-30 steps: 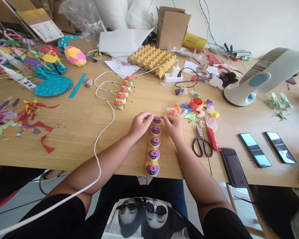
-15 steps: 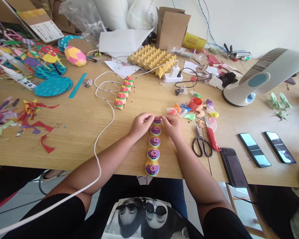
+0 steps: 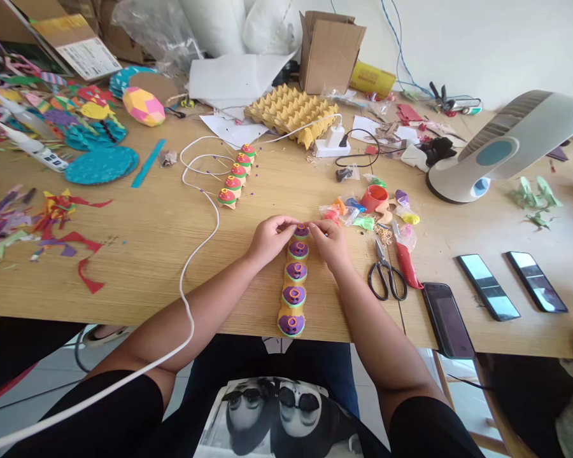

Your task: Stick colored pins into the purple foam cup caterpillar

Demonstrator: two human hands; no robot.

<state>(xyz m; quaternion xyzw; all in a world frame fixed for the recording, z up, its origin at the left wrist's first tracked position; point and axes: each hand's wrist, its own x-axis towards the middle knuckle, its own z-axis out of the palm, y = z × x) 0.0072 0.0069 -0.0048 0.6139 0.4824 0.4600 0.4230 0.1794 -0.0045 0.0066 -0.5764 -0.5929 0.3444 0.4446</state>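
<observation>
My left fingers (image 3: 283, 221) and right fingers (image 3: 321, 226), nearly closed, flank the far end of the purple-domed strip (image 3: 296, 272) on the tabletop (image 3: 148, 254) before me; whether they grip it, I can't tell.

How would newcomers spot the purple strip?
On the wooden table, find the yellow egg tray. Toward the camera, the five-domed strip has one end between left hand and right hand. Its tops are purple; the farther strip has red ones.
</observation>
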